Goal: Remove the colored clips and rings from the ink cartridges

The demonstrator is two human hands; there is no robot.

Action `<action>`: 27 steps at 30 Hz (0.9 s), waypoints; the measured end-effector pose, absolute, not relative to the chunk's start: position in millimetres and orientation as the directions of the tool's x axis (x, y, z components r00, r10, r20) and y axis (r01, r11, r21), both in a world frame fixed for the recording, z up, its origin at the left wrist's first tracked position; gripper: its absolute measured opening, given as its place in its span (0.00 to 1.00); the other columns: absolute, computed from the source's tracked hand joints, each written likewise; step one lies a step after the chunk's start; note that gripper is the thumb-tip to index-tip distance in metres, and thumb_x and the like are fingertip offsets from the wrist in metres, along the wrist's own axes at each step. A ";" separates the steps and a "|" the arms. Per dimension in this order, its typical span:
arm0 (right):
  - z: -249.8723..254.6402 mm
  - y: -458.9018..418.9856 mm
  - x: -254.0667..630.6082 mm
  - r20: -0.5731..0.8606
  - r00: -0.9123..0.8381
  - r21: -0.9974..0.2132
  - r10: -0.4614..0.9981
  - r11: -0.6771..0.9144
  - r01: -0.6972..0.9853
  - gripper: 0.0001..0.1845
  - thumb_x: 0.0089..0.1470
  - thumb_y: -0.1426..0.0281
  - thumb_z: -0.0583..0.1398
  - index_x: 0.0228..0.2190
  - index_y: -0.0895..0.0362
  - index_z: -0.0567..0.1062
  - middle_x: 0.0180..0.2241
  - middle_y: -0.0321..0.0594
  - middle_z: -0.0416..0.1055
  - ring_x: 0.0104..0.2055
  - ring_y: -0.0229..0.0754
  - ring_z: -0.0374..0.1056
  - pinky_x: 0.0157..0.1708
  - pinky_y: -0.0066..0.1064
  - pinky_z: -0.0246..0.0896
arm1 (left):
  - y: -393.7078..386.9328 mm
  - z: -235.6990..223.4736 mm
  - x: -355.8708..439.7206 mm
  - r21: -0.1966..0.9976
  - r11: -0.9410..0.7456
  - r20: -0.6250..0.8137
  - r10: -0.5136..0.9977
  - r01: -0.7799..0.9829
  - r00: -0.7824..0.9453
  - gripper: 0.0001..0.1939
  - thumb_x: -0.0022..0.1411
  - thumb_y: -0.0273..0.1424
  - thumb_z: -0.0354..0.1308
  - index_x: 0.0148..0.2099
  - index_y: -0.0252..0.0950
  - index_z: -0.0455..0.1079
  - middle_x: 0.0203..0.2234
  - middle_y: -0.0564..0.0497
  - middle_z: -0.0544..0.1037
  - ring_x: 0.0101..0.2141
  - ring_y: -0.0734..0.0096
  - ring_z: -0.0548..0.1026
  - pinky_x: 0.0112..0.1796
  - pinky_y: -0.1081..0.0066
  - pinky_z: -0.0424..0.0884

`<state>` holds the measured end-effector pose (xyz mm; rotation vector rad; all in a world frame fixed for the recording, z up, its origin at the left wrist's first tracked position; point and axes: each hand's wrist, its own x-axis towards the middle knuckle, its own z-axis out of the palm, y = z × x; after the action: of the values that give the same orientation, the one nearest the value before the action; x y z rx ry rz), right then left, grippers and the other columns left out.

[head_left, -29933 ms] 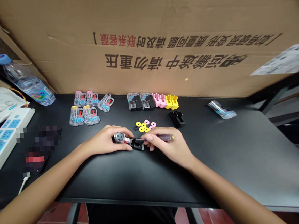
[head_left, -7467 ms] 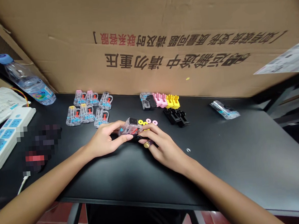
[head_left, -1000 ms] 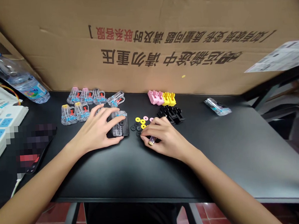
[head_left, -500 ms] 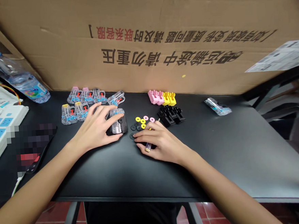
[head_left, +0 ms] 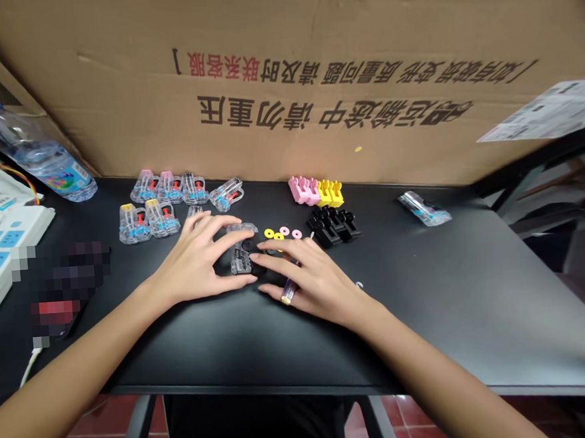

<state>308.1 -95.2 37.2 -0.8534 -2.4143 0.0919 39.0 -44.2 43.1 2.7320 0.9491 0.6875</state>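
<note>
My left hand (head_left: 202, 258) curls round a clear plastic casing (head_left: 240, 257) with black parts and dark lettering, resting on the black table. Thumb and fingers grip it from either side. My right hand (head_left: 311, 278) keeps a thin tool with a see-through purple handle (head_left: 288, 291) tucked in its fingers. Its forefingers reach to the casing's right side, near a black round piece (head_left: 247, 245). Whether that piece is pinched or only touched is hidden. Just beyond the right hand lie yellow discs (head_left: 269, 234) and pink discs (head_left: 297, 234), part of them covered by the fingers.
Several finished-looking clear casings (head_left: 162, 218) stand at the back left. Pink and yellow clips (head_left: 315, 191) and black clips (head_left: 333, 224) sit behind the right hand. Another clear piece (head_left: 425, 208) lies farther right. A bottle (head_left: 47, 153), power strip (head_left: 12, 255) and phone (head_left: 71, 288) occupy the left; cardboard (head_left: 278, 20) walls the back.
My left hand has slid the casing right and slightly towards me, beside the discs. The right fingers have moved from the black discs to the casing's edge, the tool still in hand.
</note>
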 end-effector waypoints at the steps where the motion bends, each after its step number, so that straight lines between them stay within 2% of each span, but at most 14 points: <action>1: 37.2 -96.9 305.9 0.507 -0.640 -0.234 0.578 0.806 0.543 0.19 0.70 0.67 0.64 0.59 0.58 0.75 0.57 0.56 0.78 0.56 0.52 0.75 0.48 0.43 0.67 | -46.3 42.9 41.1 0.326 -0.785 0.359 0.618 0.527 0.699 0.33 0.66 0.49 0.68 0.67 0.41 0.70 0.63 0.39 0.74 0.63 0.48 0.72 0.68 0.44 0.55; 5: 39.6 -99.8 304.8 0.562 -0.637 -0.191 0.529 0.831 0.522 0.14 0.71 0.69 0.63 0.56 0.57 0.77 0.53 0.52 0.81 0.47 0.48 0.77 0.42 0.40 0.67 | -51.1 43.6 46.1 0.424 -0.776 0.341 0.615 0.468 0.711 0.35 0.66 0.50 0.67 0.69 0.41 0.66 0.62 0.40 0.74 0.63 0.49 0.72 0.69 0.46 0.53; 10: 45.1 -97.1 316.0 0.612 -0.594 -0.155 0.522 0.816 0.557 0.22 0.69 0.71 0.65 0.62 0.54 0.74 0.52 0.50 0.82 0.44 0.47 0.78 0.39 0.39 0.66 | -44.4 47.0 39.2 0.537 -0.734 0.342 0.640 0.416 0.688 0.30 0.70 0.45 0.63 0.68 0.40 0.65 0.62 0.41 0.76 0.63 0.49 0.73 0.67 0.47 0.56; 14: 46.1 -92.0 326.4 0.639 -0.540 -0.181 0.547 0.790 0.586 0.24 0.68 0.73 0.64 0.63 0.52 0.73 0.50 0.49 0.83 0.44 0.49 0.79 0.39 0.40 0.67 | -35.4 49.3 29.8 0.629 -0.720 0.354 0.602 0.293 0.716 0.25 0.74 0.47 0.52 0.65 0.40 0.69 0.58 0.42 0.80 0.59 0.50 0.76 0.64 0.49 0.60; 17: 44.7 -88.1 330.1 0.664 -0.499 -0.210 0.557 0.779 0.591 0.21 0.67 0.71 0.66 0.60 0.52 0.74 0.48 0.49 0.83 0.43 0.50 0.79 0.39 0.41 0.68 | -31.9 50.9 26.9 0.703 -0.680 0.353 0.589 0.209 0.727 0.31 0.76 0.55 0.43 0.60 0.39 0.74 0.53 0.42 0.83 0.52 0.51 0.80 0.60 0.50 0.66; 18: 44.1 -87.2 330.1 0.668 -0.491 -0.222 0.559 0.780 0.586 0.20 0.67 0.70 0.67 0.58 0.53 0.75 0.48 0.49 0.83 0.44 0.50 0.79 0.40 0.41 0.69 | -31.8 51.2 27.1 0.717 -0.672 0.361 0.585 0.185 0.726 0.33 0.75 0.58 0.44 0.60 0.39 0.75 0.52 0.42 0.84 0.51 0.51 0.81 0.58 0.50 0.68; 20: 43.1 -86.5 328.3 0.666 -0.483 -0.253 0.568 0.781 0.570 0.18 0.66 0.69 0.67 0.56 0.54 0.76 0.47 0.50 0.82 0.45 0.51 0.79 0.42 0.42 0.70 | -33.3 51.4 29.4 0.734 -0.664 0.387 0.580 0.141 0.717 0.34 0.70 0.62 0.54 0.59 0.39 0.75 0.51 0.41 0.84 0.49 0.51 0.82 0.55 0.52 0.72; 21: 42.8 -86.6 326.8 0.657 -0.485 -0.272 0.577 0.782 0.561 0.17 0.66 0.68 0.68 0.55 0.54 0.77 0.46 0.50 0.82 0.45 0.51 0.79 0.42 0.42 0.70 | -34.8 51.3 31.2 0.739 -0.662 0.402 0.582 0.125 0.707 0.32 0.67 0.59 0.61 0.57 0.38 0.75 0.51 0.41 0.84 0.49 0.52 0.82 0.54 0.54 0.74; 23: 42.8 -87.5 323.6 0.624 -0.504 -0.308 0.597 0.781 0.543 0.14 0.66 0.66 0.68 0.51 0.56 0.78 0.44 0.49 0.82 0.43 0.49 0.78 0.42 0.41 0.70 | -38.8 51.1 35.3 0.746 -0.656 0.421 0.599 0.116 0.681 0.22 0.63 0.47 0.71 0.51 0.38 0.76 0.50 0.41 0.84 0.48 0.57 0.83 0.52 0.58 0.76; 25: 43.4 -88.4 321.6 0.578 -0.539 -0.342 0.613 0.781 0.522 0.11 0.67 0.64 0.67 0.47 0.56 0.79 0.41 0.47 0.83 0.40 0.48 0.77 0.41 0.41 0.69 | -42.6 50.8 38.7 0.750 -0.648 0.408 0.610 0.131 0.679 0.13 0.64 0.39 0.73 0.43 0.37 0.76 0.46 0.43 0.85 0.44 0.62 0.83 0.49 0.63 0.76; 27: 44.0 -88.6 321.8 0.529 -0.570 -0.381 0.628 0.777 0.501 0.10 0.69 0.61 0.65 0.44 0.55 0.80 0.39 0.46 0.83 0.38 0.47 0.76 0.42 0.41 0.68 | -45.1 50.3 40.7 0.734 -0.657 0.356 0.586 0.169 0.728 0.11 0.65 0.37 0.72 0.38 0.37 0.75 0.39 0.47 0.85 0.39 0.66 0.83 0.45 0.66 0.75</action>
<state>321.8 -88.6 44.0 -0.8358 -2.2989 0.2471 40.7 -45.1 50.3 2.2284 0.5676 0.7677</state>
